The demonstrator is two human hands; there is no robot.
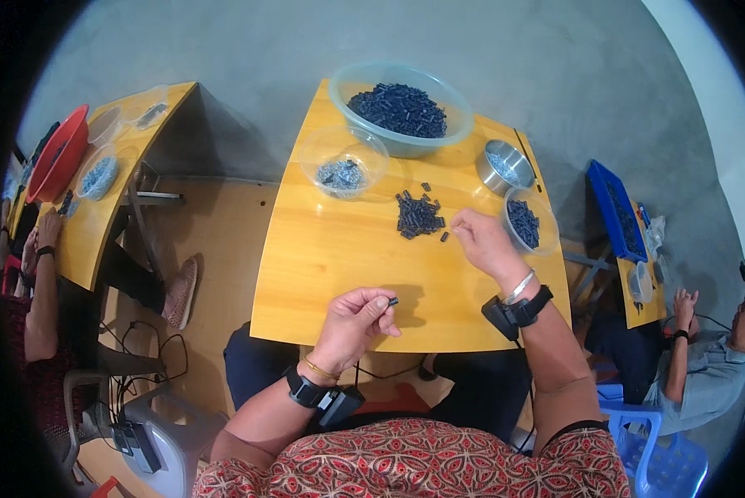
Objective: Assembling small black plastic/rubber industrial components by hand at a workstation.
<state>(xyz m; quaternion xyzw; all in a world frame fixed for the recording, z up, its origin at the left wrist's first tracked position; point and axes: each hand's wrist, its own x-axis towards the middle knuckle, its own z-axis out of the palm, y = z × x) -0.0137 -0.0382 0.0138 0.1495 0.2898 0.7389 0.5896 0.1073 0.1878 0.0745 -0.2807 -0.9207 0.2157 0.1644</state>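
My left hand (354, 317) hovers over the near edge of the yellow wooden table (322, 266) and pinches a small black plastic part (393, 301) between thumb and fingertips. My right hand (482, 241) is further out, fingers curled, touching down beside a loose pile of small black parts (418, 214) at the table's middle. Whether it holds a part cannot be told. Both wrists carry black bands with small devices.
A large clear bowl of black parts (401, 108) stands at the far edge, with a clear bowl of grey metal bits (341, 173), a steel cup (503, 164) and a small clear bowl of dark parts (527, 222). Other people sit at tables left and right.
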